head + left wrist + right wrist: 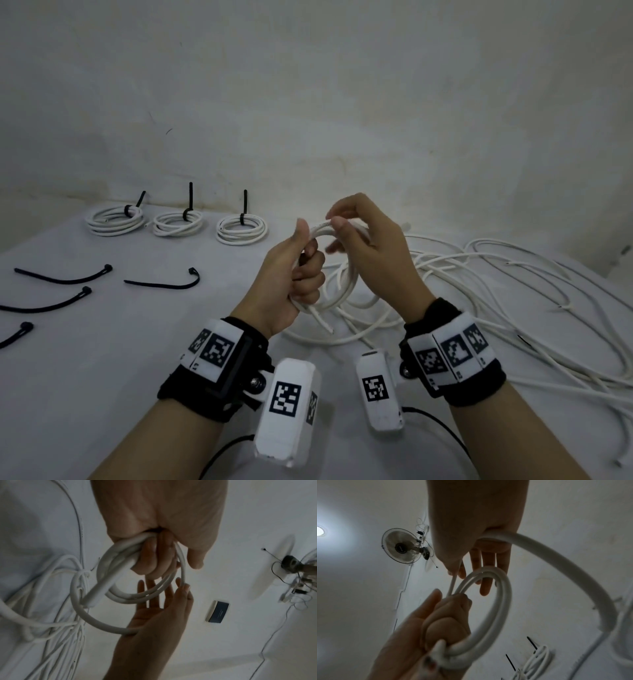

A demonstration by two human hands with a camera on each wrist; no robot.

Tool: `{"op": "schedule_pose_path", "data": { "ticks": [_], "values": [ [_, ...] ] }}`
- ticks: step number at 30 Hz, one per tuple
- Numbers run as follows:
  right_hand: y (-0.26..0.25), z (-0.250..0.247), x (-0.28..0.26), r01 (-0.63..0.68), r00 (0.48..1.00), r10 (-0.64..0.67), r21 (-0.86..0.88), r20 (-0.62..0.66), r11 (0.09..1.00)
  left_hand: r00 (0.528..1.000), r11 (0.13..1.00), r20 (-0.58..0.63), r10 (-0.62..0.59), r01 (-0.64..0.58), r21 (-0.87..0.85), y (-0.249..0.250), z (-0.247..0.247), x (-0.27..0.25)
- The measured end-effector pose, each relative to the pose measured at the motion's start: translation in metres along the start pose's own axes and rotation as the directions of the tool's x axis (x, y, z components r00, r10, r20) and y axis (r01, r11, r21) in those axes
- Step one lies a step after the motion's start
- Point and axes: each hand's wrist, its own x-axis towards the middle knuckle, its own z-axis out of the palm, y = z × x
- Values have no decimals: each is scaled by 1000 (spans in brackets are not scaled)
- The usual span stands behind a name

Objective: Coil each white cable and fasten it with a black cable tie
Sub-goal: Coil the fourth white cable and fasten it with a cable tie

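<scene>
Above the white table (144, 349), at centre frame, I see my left hand (291, 277) fisted round a half-wound coil of round white cable (342, 281), while my right hand (370, 240) pinches its top strand between thumb and forefinger. At three o'clock loose white cable (513, 274) sprawls; at ten o'clock sit three tied coils (176, 222); at nine o'clock lie black cable ties (164, 282).

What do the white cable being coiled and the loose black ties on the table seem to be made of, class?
White cable: probably a plastic or rubber jacket, smooth and matte; it bends into even loops without kinking.
Black ties: likely flexible plastic or rubber, matte; they lie in soft curves with a thicker head at one end.
</scene>
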Motion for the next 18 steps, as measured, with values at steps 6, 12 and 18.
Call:
{"op": "schedule_pose_path", "data": {
  "ticks": [6,12,18],
  "values": [
    [0,5,-1,-178,984,177,207,24,962,997,985,-63,47,-36,169,7,-3,2],
    [-6,5,2,-410,911,367,481,187,775,997,973,-68,27,-11,232,12,-9,4],
    [-11,4,2,-365,929,343,468,137,804,994,994,-14,-106,106,25,9,-5,5]
  ]
}}
